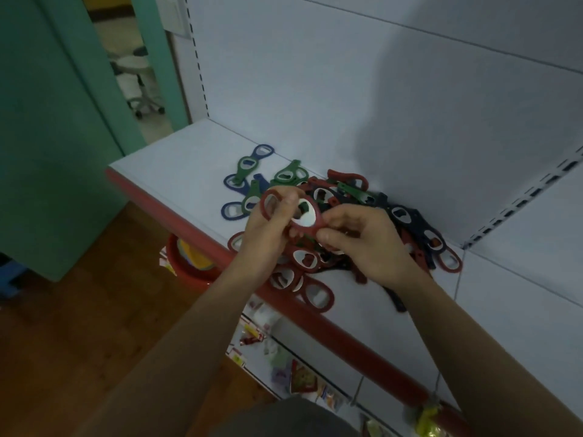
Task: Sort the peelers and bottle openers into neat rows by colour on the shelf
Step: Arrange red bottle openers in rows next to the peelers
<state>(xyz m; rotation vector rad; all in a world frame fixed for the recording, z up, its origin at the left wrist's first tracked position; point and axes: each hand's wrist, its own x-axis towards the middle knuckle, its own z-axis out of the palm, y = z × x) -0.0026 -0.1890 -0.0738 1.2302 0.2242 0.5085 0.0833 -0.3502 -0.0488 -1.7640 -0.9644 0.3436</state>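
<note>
A jumbled pile of red, dark blue and green bottle openers (372, 209) lies on the white shelf (189, 152). Above the pile, my left hand (268, 228) and my right hand (362, 238) both grip a red bottle opener (304, 212) with a shiny metal insert. The left hand also holds a second red ring (271, 201) behind it. A few green and blue openers (249, 167) lie apart at the pile's left. More red openers (315, 294) sit near the shelf's front edge, partly hidden under my hands.
The shelf has a red front rim (176, 216) and a white back panel (315, 74). Below it, a lower shelf holds packaged goods (284, 370), and a red basin (189, 266) sits on the wooden floor. A green wall stands to the left.
</note>
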